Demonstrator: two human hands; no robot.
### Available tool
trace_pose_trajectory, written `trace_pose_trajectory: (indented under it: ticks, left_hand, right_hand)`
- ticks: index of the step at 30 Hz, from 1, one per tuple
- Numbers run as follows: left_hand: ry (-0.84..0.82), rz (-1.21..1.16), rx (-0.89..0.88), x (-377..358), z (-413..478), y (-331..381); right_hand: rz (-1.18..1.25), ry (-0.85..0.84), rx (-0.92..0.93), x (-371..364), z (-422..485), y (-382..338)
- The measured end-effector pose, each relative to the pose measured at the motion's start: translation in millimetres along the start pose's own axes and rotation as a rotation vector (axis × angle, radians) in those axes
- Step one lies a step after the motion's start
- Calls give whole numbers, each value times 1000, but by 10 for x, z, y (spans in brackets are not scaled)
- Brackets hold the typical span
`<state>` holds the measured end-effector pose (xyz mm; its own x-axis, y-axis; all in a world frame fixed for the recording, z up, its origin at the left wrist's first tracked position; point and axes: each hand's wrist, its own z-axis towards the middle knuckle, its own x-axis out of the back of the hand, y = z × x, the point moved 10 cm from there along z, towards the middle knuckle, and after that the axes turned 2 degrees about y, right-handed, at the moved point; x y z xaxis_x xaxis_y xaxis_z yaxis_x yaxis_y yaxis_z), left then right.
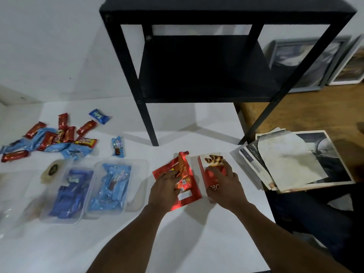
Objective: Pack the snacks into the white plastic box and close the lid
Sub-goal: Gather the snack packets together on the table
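Observation:
My left hand [165,189] grips a red foil snack pouch [182,170] lying on the white table [197,233]. Right beside it, my right hand [224,184] holds a red wafer-roll box [209,163] that stands on the table. To the left sit two clear plastic boxes: one [137,166] holds light blue snack packs, the other [65,219] holds dark blue packs. A pile of loose red and blue candy bars [53,138] lies at the far left. One blue candy [99,115] and one small blue pack [117,146] lie apart from the pile.
A black metal shelf unit [197,66] stands on the table behind my hands, one leg close to the pouch. A stack of papers and photos [295,160] lies at the right. Framed pictures [307,60] lean on the wall. A round dark-labelled lid [53,170] rests near the boxes.

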<state>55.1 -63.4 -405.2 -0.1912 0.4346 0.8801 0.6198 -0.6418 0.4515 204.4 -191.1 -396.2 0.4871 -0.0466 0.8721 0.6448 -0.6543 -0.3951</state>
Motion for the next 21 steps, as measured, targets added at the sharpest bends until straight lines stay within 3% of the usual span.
trace_pose_trajectory:
  ticks: [5,11,16,21]
  left_hand:
    - [101,-58,-91,501,-258,63]
    - [266,2,-76,1537,-673,-244]
    - [414,-9,-2,2638,-1557,-896]
    - [549,23,251,3539,-3032,-2255]
  right_hand:
    - [56,39,38,151,-158,-392]
    - [51,122,139,561,-437,-1439]
    - [96,140,319,644,-862,-2797]
    - [110,48,584,99,-1541,-4720]
